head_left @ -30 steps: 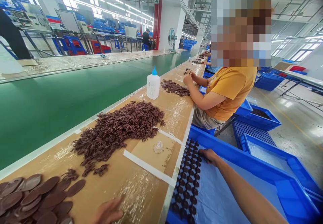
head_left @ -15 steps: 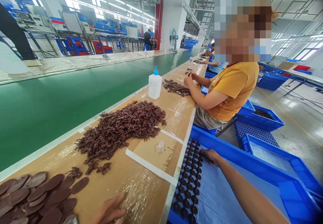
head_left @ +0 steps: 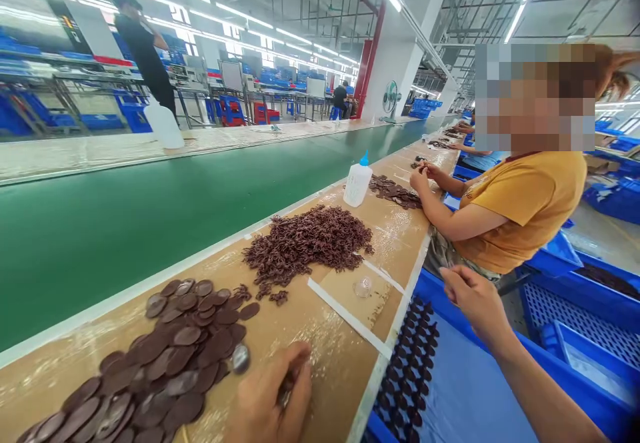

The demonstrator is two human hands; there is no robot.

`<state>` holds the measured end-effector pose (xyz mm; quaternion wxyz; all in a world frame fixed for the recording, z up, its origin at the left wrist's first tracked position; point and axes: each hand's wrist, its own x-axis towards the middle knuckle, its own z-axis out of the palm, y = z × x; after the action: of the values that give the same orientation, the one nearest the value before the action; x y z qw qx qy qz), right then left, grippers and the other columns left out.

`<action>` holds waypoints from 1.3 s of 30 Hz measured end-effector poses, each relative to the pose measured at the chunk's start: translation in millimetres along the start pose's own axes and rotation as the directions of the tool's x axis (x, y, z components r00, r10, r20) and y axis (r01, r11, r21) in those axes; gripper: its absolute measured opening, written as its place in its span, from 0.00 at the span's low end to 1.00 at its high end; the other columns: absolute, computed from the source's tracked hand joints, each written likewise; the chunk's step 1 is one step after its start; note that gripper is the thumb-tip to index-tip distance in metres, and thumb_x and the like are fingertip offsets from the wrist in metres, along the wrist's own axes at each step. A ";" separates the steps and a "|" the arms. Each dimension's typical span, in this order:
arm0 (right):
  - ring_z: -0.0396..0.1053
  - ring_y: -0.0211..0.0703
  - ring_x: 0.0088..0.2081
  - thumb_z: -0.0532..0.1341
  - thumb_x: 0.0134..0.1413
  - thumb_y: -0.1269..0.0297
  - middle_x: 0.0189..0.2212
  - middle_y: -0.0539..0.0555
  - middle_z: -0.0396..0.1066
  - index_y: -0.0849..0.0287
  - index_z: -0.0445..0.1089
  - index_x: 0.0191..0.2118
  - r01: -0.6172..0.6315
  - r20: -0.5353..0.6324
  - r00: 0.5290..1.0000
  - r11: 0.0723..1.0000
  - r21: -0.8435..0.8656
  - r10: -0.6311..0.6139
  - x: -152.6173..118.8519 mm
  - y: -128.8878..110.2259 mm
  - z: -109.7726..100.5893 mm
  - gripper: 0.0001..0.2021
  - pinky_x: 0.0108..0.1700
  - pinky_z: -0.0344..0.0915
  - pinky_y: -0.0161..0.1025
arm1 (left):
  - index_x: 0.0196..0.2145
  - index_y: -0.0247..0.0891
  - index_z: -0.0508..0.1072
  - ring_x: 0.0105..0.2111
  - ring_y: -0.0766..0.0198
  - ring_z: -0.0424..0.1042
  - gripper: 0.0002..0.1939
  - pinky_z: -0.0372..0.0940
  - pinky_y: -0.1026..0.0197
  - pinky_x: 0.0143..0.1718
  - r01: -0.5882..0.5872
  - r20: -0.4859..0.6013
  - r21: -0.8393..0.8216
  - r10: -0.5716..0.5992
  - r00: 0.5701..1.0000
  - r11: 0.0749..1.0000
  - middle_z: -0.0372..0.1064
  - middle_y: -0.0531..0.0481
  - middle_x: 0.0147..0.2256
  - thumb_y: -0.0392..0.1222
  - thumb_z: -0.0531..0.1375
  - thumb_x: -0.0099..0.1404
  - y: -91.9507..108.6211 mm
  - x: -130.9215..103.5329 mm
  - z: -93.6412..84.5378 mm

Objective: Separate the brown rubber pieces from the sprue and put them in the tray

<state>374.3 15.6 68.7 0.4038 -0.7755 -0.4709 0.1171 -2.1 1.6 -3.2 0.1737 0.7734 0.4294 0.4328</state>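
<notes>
My left hand is low over the brown work surface, fingers curled toward the thumb. Something dark shows in the gap, too hidden to name. Just left of it is a pile of flat brown oval discs, with a shiny grey oval piece at its edge. My right hand hangs over the blue tray, its fingers closed and nothing visible in them. Rows of small dark round pieces line the tray's left side. A heap of small curly brown pieces lies farther along the surface.
A white bottle with a blue tip stands beyond the heap. Near it, a small clear dish rests on cardboard. The green conveyor belt runs along the left. A co-worker in a yellow shirt sits ahead on the right.
My right hand has lifted from the dark rows in the tray. My left hand has come farther into view and its fingers have curled. The view has swung left.
</notes>
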 end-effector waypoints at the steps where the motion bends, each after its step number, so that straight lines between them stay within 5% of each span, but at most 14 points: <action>1: 0.59 0.35 0.20 0.56 0.61 0.51 0.17 0.44 0.61 0.58 0.68 0.27 0.075 0.077 0.994 0.997 -0.030 -0.073 -1.3 -25.5 5.9 0.17 0.25 0.58 0.35 | 0.45 0.42 0.71 0.29 0.65 0.77 0.08 0.71 0.66 0.33 -0.045 0.000 0.047 0.045 0.999 0.998 0.79 0.53 0.34 0.41 0.56 0.70 -0.7 0.6 -1.0; 4: 0.68 0.37 0.29 0.59 0.60 0.55 0.25 0.46 0.71 0.57 0.73 0.31 0.296 0.323 0.916 0.945 -0.138 -0.240 0.0 -95.1 40.0 0.12 0.34 0.63 0.34 | 0.44 0.40 0.71 0.37 0.56 0.75 0.08 0.68 0.54 0.41 -0.125 0.021 0.283 0.124 0.992 0.951 0.77 0.48 0.38 0.38 0.55 0.69 1.8 7.3 -10.4; 6: 0.71 0.39 0.36 0.61 0.60 0.59 0.33 0.48 0.76 0.57 0.75 0.34 0.401 0.459 0.847 0.888 -0.225 -0.266 5.9 -129.0 71.4 0.09 0.42 0.66 0.37 | 0.44 0.39 0.72 0.42 0.49 0.72 0.10 0.64 0.46 0.44 -0.092 0.063 0.451 0.071 0.995 0.888 0.75 0.43 0.44 0.35 0.53 0.69 5.2 14.2 -20.8; 11: 0.73 0.47 0.43 0.63 0.61 0.60 0.43 0.55 0.74 0.61 0.73 0.43 0.457 0.584 0.808 0.709 -0.537 -0.079 17.1 -166.6 135.7 0.10 0.47 0.71 0.50 | 0.46 0.34 0.73 0.46 0.47 0.70 0.15 0.63 0.46 0.47 0.079 0.140 0.640 -0.217 0.966 0.764 0.68 0.35 0.50 0.33 0.50 0.68 6.4 30.4 -46.1; 16: 0.73 0.47 0.43 0.63 0.62 0.60 0.45 0.56 0.73 0.61 0.71 0.47 0.471 0.579 0.815 0.586 -0.660 -0.002 6.1 -173.7 151.5 0.12 0.45 0.72 0.49 | 0.42 0.35 0.74 0.42 0.47 0.73 0.12 0.65 0.48 0.42 0.141 0.133 0.665 -0.302 0.944 0.733 0.70 0.35 0.46 0.34 0.51 0.67 -1.2 45.5 -60.6; 22: 0.72 0.48 0.44 0.62 0.62 0.58 0.45 0.56 0.73 0.60 0.70 0.48 0.534 0.583 0.801 0.603 -0.593 -0.136 -26.4 -179.4 151.7 0.14 0.46 0.71 0.51 | 0.40 0.34 0.75 0.41 0.47 0.75 0.09 0.65 0.51 0.40 0.124 0.176 0.675 -0.321 0.931 0.727 0.74 0.37 0.41 0.33 0.55 0.65 -8.5 51.7 -68.9; 29: 0.71 0.45 0.43 0.56 0.66 0.60 0.43 0.55 0.73 0.59 0.73 0.41 0.698 0.661 0.638 0.659 -0.280 -0.395 -75.2 -188.8 174.2 0.11 0.46 0.65 0.44 | 0.39 0.34 0.76 0.42 0.48 0.74 0.14 0.63 0.51 0.41 0.103 0.162 0.670 -0.280 0.946 0.735 0.73 0.37 0.41 0.38 0.51 0.70 -13.9 51.7 -70.3; 33: 0.71 0.43 0.39 0.57 0.61 0.66 0.42 0.54 0.72 0.57 0.74 0.38 0.684 0.640 0.648 0.686 -0.249 -0.413 -89.7 -182.1 181.1 0.08 0.40 0.61 0.38 | 0.42 0.33 0.75 0.42 0.49 0.73 0.15 0.64 0.51 0.42 0.111 0.138 0.660 -0.265 0.954 0.743 0.73 0.37 0.41 0.39 0.50 0.71 -17.1 55.2 -67.6; 39: 0.71 0.45 0.36 0.57 0.59 0.69 0.42 0.57 0.68 0.57 0.74 0.36 0.624 0.603 0.696 0.744 -0.238 -0.391 -107.8 -153.5 163.2 0.08 0.36 0.59 0.39 | 0.37 0.33 0.78 0.44 0.46 0.72 0.11 0.64 0.49 0.44 0.094 0.154 0.603 -0.231 0.961 0.792 0.73 0.36 0.42 0.36 0.54 0.68 -20.3 59.0 -58.1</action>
<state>127.9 46.3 54.9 0.0994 -0.6168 -0.7750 0.0956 -45.0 55.2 47.3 0.0079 0.7918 0.5857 0.1732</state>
